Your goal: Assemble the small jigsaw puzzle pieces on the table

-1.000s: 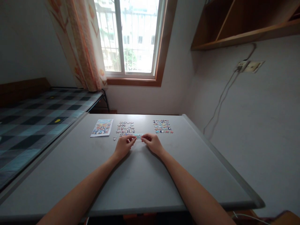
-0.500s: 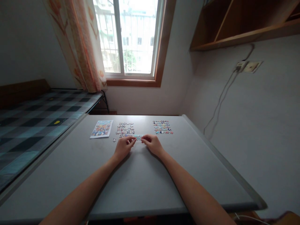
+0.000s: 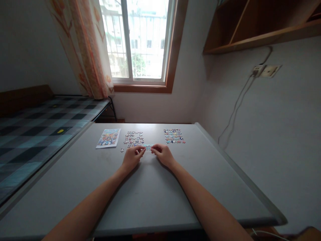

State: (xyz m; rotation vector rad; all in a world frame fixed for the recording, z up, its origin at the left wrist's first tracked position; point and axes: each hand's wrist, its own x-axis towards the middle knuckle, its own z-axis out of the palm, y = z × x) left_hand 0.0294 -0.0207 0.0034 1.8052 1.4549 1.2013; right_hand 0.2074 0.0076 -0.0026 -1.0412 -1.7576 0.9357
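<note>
My left hand (image 3: 133,156) and my right hand (image 3: 162,154) meet near the middle of the table, fingers pinched on either side of a small joined strip of light blue puzzle pieces (image 3: 148,146). Fingertips of both hands touch its near edge; the exact pieces between them are too small to make out. Just beyond my left hand lie rows of loose jigsaw pieces (image 3: 133,139), partly hidden by that hand. A single puzzle piece (image 3: 122,150) rests left of it. Another block of jigsaw pieces (image 3: 174,136) is laid out in rows beyond my right hand.
A colourful printed picture sheet (image 3: 108,138) lies at the left back of the grey-white table (image 3: 147,197). Left of the table stands a bed with a checked cover (image 3: 62,115). A window is behind, and a wooden shelf (image 3: 240,43) hangs at the upper right.
</note>
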